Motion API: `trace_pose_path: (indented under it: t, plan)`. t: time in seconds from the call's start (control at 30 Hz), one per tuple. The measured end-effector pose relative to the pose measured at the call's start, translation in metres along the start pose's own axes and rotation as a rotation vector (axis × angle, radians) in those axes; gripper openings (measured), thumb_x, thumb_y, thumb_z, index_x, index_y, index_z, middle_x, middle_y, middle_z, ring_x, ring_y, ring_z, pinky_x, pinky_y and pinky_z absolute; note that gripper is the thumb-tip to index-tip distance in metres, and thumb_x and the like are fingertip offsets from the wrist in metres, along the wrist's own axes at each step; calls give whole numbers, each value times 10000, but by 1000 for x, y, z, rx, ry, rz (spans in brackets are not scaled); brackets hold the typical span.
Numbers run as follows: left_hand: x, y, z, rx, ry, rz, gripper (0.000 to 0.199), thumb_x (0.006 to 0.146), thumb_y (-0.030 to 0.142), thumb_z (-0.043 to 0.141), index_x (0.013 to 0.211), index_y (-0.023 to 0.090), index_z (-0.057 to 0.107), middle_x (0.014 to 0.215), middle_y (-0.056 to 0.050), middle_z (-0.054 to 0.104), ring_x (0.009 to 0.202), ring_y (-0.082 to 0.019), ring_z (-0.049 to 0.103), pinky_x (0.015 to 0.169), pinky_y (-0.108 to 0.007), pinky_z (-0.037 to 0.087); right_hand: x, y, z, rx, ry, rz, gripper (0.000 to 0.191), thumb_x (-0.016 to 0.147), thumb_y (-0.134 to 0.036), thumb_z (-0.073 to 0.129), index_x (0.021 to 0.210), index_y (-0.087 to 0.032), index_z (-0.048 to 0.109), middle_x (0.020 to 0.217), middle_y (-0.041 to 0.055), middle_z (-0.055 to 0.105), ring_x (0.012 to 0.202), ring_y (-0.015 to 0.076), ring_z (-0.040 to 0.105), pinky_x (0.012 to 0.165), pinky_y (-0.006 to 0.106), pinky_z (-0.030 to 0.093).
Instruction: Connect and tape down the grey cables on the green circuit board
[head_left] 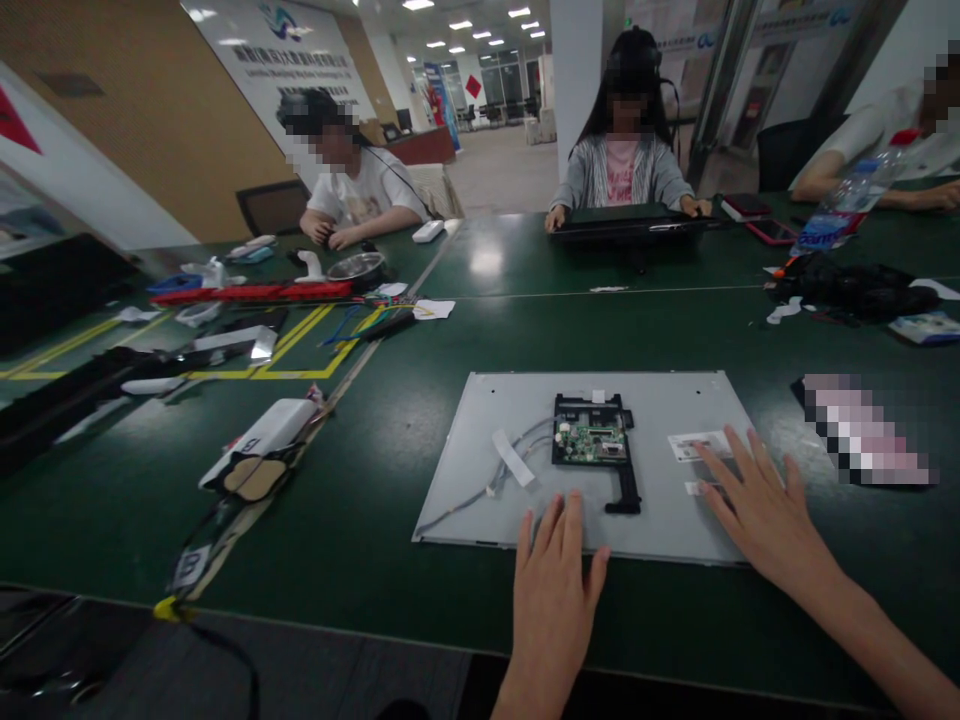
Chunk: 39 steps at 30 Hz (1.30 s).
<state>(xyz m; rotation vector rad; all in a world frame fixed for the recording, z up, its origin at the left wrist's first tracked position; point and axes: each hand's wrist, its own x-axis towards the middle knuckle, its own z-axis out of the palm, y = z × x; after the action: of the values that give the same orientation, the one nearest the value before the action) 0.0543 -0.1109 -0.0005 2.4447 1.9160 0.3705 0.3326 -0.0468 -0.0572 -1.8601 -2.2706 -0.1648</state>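
In front of me a grey metal display panel lies flat, its back facing up. A black plastic bracket with a green circuit board sits near its middle. Grey cables run from the board to the lower left, with a strip of white tape across them. My left hand is at the panel's near edge, below the bracket, fingers extended and holding nothing. My right hand spreads over the panel's right side, by a white label. Whether the fingertips press on the panel I cannot tell.
A white battery pack with cables lies to the left. At right is a phone-like object, blurred out. Behind it are black items and a plastic bottle. Across the table a person holds a black panel; others sit on either side.
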Motion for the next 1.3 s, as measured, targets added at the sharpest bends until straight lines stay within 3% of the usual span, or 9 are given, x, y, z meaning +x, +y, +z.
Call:
trace_pose_path:
  t: [0.17,0.43,0.63,0.9,1.07,1.3]
  plan:
    - [-2,-5,1,62,23,-82,499,954,301,454,1421,133,402,1409,-119,519,1334,-300,440,1099,-565,329,13,-18,-5,42,-42,-87,557,970,-466,308,1463,-218,383,1557,129,312,1436,342,233,1112,625,205]
    - [-3,-24,-1,126,68,-222,506,958,345,422,1435,177,412,1414,-130,512,1364,-335,384,1089,-630,269,35,-55,-1,149,5,-208,538,965,-413,370,1457,-197,384,1540,162,335,1413,348,290,1090,597,276]
    - [-3,-43,-9,169,60,-298,497,967,347,394,1421,148,433,1391,-153,530,1353,-350,395,1073,-649,269,50,-87,-3,221,-27,-298,567,957,-422,410,1457,-157,379,1536,203,321,1427,346,254,1102,580,265]
    - [0,-72,-16,224,52,-356,518,978,360,356,1433,116,408,1406,-172,509,1366,-350,376,1064,-668,257,72,-125,-6,259,-89,-299,568,955,-412,419,1446,-126,402,1537,236,296,1440,357,207,1112,570,238]
    - [1,-89,-17,228,41,-410,521,978,362,348,1441,127,395,1407,-175,508,1380,-332,360,1073,-660,249,83,-144,-9,298,-111,-294,550,959,-399,412,1442,-136,405,1554,204,282,1445,342,200,1117,566,223]
    - [4,-108,-24,222,-33,-481,518,979,358,335,1441,130,388,1427,-169,487,1391,-315,343,1090,-636,236,93,-168,-14,307,-196,-286,567,965,-411,379,1472,-157,377,1573,199,234,1462,305,151,1156,485,139]
